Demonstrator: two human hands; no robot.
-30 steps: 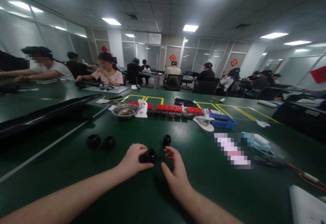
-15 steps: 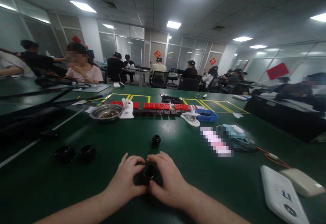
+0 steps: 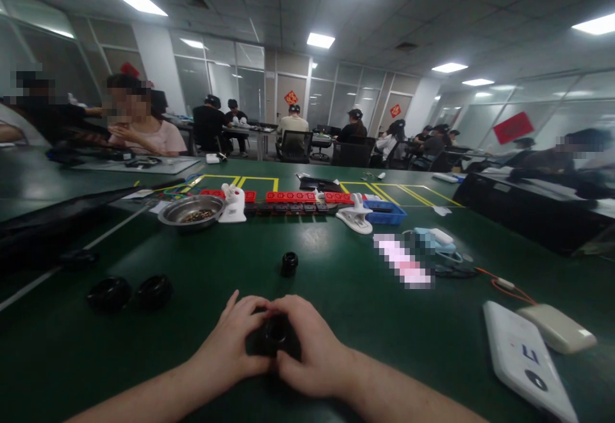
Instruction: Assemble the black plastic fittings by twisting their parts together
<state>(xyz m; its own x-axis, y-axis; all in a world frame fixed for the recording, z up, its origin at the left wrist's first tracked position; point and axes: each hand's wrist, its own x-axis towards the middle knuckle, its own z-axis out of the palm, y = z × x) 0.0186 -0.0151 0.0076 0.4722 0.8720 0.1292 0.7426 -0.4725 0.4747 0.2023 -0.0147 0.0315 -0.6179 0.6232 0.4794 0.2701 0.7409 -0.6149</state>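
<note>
Two hands, left hand [image 3: 229, 338] and right hand [image 3: 317, 349], curl their fingers around one hollow black part [image 3: 276, 331] over the green table [image 3: 398, 333]; tabletop contact is obscured. Caution: uneven finger pressure could let it slip and roll into the separate black part [image 3: 289, 264] beyond

Ceiling lights [image 3: 321, 40] illuminate a dim scene, edges apparently stretched.

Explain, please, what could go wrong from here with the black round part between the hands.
The black round part, between the left hand and the right hand, could roll or slip because of its shape. The hands come very close, so they might hamper each other. The small black piece just beyond might be knocked if a hand reaches forward.
</note>
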